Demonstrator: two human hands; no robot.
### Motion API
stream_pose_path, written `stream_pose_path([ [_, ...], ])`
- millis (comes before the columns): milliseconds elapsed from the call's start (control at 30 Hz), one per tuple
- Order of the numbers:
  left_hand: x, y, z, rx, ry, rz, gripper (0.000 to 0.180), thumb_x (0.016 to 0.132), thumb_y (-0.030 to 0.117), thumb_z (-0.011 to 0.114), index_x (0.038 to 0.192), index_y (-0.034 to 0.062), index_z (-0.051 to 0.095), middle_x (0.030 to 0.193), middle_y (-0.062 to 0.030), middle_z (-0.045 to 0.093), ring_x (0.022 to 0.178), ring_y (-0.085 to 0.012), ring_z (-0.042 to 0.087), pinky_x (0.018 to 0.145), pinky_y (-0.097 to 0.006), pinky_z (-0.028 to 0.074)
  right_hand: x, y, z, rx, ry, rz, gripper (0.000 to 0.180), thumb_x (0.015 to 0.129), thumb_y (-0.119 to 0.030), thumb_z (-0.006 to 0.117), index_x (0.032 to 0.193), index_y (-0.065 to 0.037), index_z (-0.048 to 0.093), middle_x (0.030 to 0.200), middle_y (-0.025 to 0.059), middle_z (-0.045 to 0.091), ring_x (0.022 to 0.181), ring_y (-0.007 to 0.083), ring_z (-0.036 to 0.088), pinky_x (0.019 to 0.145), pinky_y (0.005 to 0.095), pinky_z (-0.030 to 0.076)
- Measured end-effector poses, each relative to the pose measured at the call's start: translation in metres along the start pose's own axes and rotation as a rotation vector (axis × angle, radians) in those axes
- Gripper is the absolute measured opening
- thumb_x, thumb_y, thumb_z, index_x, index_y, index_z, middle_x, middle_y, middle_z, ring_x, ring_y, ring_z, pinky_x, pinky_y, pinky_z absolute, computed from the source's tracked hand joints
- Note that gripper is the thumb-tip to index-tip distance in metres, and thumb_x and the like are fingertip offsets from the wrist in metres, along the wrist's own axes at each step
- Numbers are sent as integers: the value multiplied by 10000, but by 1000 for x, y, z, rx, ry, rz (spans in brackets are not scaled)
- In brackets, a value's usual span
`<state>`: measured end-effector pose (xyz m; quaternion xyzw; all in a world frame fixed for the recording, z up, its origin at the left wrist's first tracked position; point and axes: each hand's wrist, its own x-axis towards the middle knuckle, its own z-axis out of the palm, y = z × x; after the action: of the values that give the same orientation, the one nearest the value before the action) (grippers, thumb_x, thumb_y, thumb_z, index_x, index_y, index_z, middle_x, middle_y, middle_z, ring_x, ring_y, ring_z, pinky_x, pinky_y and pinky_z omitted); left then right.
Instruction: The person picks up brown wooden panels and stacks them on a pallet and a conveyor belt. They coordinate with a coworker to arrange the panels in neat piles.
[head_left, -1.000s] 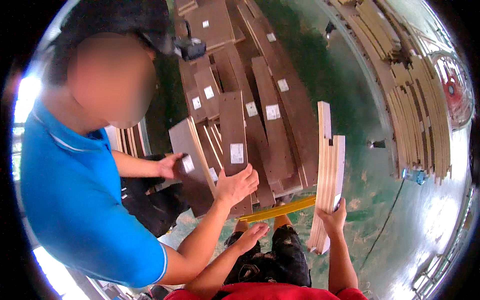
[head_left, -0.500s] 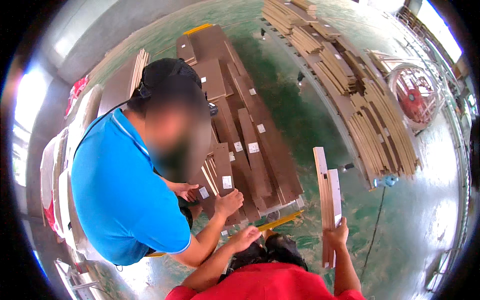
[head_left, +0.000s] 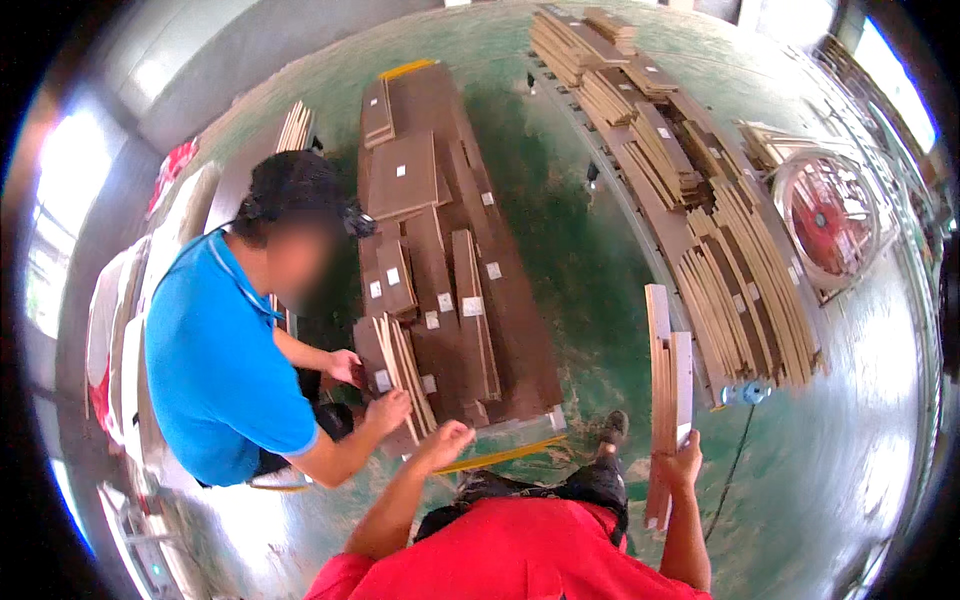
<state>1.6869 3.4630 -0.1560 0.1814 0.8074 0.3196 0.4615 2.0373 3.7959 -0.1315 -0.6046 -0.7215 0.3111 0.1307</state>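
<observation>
My right hand point(head_left: 680, 462) is wrapped round a small bundle of narrow boards point(head_left: 662, 400), held upright on my right side. The boards have pale edges, and one shows a whitish face. Ahead of me on the left, my left hand point(head_left: 446, 446) is raised with its fingers curled in, and nothing shows in it. It is close to the near ends of several thin pale-edged strips point(head_left: 402, 375). These strips lean at the near left corner of a low stack of brown panels point(head_left: 520, 350). A co-worker's hand point(head_left: 388, 410) rests on the strips.
The co-worker in a blue shirt point(head_left: 225, 345) bends over the stack from the left. A yellow bar point(head_left: 505, 455) lies along its near end. To the right are a long row of piled boards point(head_left: 735, 290), a large round fan point(head_left: 828, 220) and a blue-tinted bottle point(head_left: 745, 392).
My view has shifted, and a shoe now shows beside the stack. The co-worker's hand has gone from a labelled brown board to the pale-edged strips. My right hand still holds the boards.
</observation>
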Motion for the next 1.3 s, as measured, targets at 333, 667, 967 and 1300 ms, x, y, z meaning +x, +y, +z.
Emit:
stream_pose_path([
  [333,83,168,111,-47,7,-5,542,929,475,597,1206,10,576,1183,-189,644,1120,-287,615,950,-370,468,214,-13,-48,-146,-164,-52,736,579,-191,791,1217,23,491,914,220,652,873,390,656,774,424,516],
  [667,136,30,122,237,-19,-284,442,914,390,582,1149,18,615,1033,-188,681,966,-355,648,844,-454,504,406,-155,19,4,-180,-210,922,558,-205,832,1337,69,421,1096,260,632,1046,398,619,902,422,476],
  [967,321,-12,47,657,-74,-37,354,909,324,594,1154,70,617,1024,-102,677,930,-263,646,831,-406,490,568,-377,153,-39,-142,-325,884,571,-228,851,1296,65,440,1092,238,606,1062,377,597,894,418,466],
  [1300,396,211,-174,-967,762,-303,292,942,300,573,1060,34,594,910,-27,605,803,-150,581,751,-302,494,663,-712,383,30,-346,-300,665,572,-177,835,1118,10,506,1020,212,633,965,370,641,839,431,513],
])
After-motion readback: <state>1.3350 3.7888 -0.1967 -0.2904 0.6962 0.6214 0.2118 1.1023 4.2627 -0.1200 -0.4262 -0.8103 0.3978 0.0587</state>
